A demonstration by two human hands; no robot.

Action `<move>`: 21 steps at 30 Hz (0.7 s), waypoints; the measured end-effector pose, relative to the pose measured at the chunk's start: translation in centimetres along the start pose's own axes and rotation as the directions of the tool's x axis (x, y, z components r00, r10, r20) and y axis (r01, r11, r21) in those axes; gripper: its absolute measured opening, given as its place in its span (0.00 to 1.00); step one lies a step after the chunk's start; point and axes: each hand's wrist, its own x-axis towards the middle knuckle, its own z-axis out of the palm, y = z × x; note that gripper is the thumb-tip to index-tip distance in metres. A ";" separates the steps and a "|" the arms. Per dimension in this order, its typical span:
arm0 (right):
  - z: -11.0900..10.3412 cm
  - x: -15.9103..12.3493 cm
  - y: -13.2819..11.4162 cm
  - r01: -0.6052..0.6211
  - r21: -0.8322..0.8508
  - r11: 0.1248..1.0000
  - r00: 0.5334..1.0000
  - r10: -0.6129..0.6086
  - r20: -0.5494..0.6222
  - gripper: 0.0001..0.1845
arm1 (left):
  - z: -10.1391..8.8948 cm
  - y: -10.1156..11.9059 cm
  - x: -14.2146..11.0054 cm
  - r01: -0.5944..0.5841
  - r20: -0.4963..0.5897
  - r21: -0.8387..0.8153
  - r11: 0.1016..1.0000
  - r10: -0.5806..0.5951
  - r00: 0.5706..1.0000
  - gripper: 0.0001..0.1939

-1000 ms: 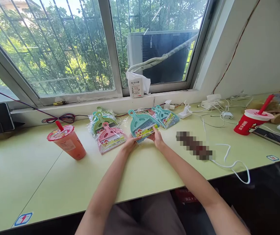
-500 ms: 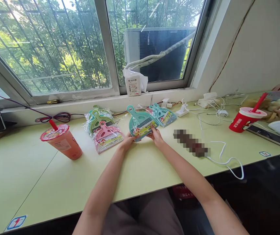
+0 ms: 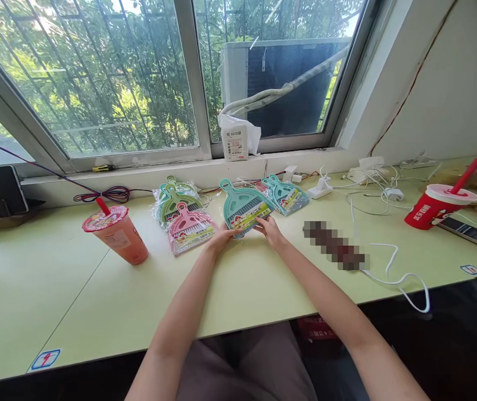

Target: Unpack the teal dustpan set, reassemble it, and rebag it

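Note:
Between my hands is a teal dustpan and brush set [image 3: 244, 207] in clear wrapping, its handle pointing away from me and a yellow label along its near edge. My left hand [image 3: 222, 239] grips its lower left corner. My right hand [image 3: 270, 229] pinches its lower right side, thumb on the label. Left of it lies a pink dustpan set [image 3: 190, 227], overlapping a green dustpan set [image 3: 175, 201] and another teal one behind. More wrapped teal dustpan sets [image 3: 285, 196] lie to the right, with a bit of pink showing beside them.
A pink drink cup [image 3: 119, 236] stands at left, a red cup [image 3: 438, 207] at right beside a phone [image 3: 476, 234]. A blurred-out brown object [image 3: 336, 245] with a white cable [image 3: 413, 278] lies right of my arm. Chargers and wires line the wall; a tissue pack [image 3: 236, 142] sits on the sill.
The view has shifted slightly left, so things appear farther right. My hands keep their hold on the teal dustpan set. Another person's hands at the far right have gone mostly out of view.

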 end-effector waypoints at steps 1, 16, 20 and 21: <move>-0.1 0.0 0.1 0.007 -0.002 1.000 1.000 -0.007 0.000 0.08 | 0.1 0.0 0.0 -0.003 0.008 0.005 1.000 0.003 1.000 0.37; -0.6 0.3 0.7 0.123 0.063 0.990 0.990 -0.118 -0.073 0.18 | 1.0 0.0 -0.6 0.025 0.122 0.089 0.996 -0.036 0.992 0.34; -0.5 0.1 0.2 0.169 0.091 0.981 0.983 -0.161 -0.091 0.19 | 1.5 0.3 -1.2 0.122 0.282 0.138 0.983 -0.157 0.946 0.34; -0.5 0.1 0.1 0.171 0.098 0.980 0.982 -0.161 -0.094 0.19 | 1.6 0.4 -1.2 0.137 0.324 0.148 0.980 -0.179 0.929 0.33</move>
